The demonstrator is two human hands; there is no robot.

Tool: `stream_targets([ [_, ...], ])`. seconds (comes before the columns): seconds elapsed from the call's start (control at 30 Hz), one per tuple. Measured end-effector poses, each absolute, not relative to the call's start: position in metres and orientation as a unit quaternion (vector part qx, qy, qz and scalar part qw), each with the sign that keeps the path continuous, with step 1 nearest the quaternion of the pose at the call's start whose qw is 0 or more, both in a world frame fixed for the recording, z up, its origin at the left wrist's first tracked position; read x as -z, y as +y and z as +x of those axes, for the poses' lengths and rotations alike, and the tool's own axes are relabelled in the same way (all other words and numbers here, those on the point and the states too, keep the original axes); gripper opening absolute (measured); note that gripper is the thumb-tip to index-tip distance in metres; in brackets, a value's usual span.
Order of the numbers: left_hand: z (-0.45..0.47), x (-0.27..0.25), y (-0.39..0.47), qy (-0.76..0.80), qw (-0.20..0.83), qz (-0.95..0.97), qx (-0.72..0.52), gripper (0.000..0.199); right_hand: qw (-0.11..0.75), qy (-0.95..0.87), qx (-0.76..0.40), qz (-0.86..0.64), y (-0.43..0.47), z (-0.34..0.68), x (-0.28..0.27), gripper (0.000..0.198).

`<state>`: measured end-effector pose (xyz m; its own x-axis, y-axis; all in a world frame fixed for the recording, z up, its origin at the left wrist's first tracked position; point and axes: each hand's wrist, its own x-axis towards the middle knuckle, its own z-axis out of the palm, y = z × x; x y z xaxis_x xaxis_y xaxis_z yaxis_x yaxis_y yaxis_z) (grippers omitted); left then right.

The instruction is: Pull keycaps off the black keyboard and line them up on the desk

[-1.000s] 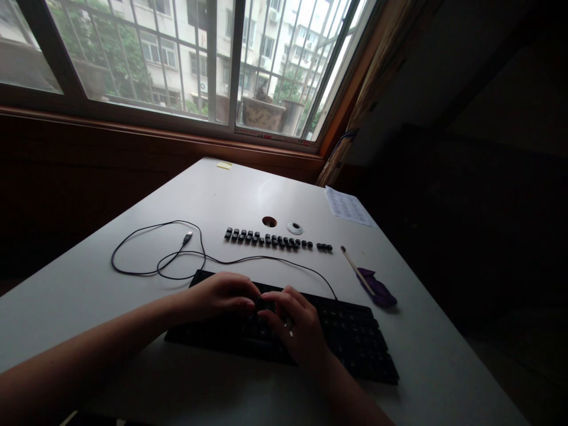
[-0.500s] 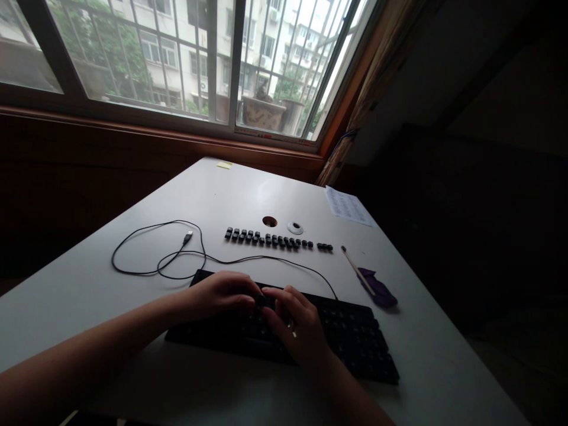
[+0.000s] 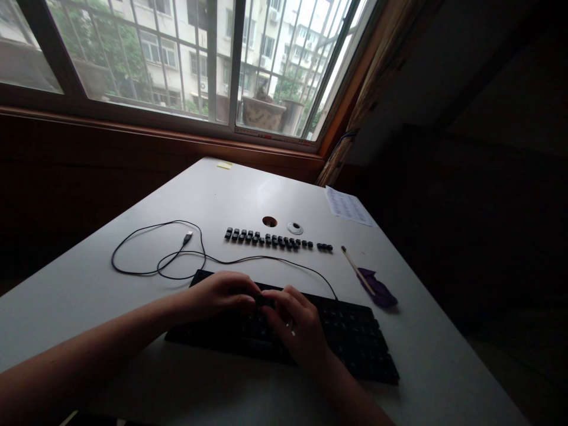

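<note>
A black keyboard [image 3: 355, 337] lies at a slant on the white table, with both hands over its middle. My left hand [image 3: 228, 293] has its fingers curled together at a small dark keycap [image 3: 262, 301]. Meeting it from the other side, my right hand [image 3: 295, 316] pinches at the same keycap, with a ring on one finger. Whether the keycap is still seated on the keyboard cannot be made out in the shadow. Beyond the keyboard, several removed keycaps [image 3: 275, 240] stand in rows.
A USB cable [image 3: 137, 273] loops over the left side of the white table [image 3: 199, 201]. To the right, a thin brush [image 3: 355, 266] rests on a purple cloth [image 3: 379, 291]. Farther back are a cable hole [image 3: 269, 222], its round cover [image 3: 295, 228] and a printed sheet [image 3: 348, 206].
Both hands stay at the same spot on the keyboard. Only the fingertips around the keycap have shifted very slightly.
</note>
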<state>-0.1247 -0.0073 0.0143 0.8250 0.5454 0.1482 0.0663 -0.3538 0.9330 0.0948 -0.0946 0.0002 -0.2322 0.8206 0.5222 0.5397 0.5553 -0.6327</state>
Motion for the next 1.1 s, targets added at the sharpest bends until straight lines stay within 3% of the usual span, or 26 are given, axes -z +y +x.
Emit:
stream_targets([
  [1.1, -0.123, -0.002, -0.006, 0.208, 0.535, 0.784, -0.237, 0.023, 0.42, -0.782, -0.126, -0.443, -0.094, 0.093, 0.003, 0.025],
])
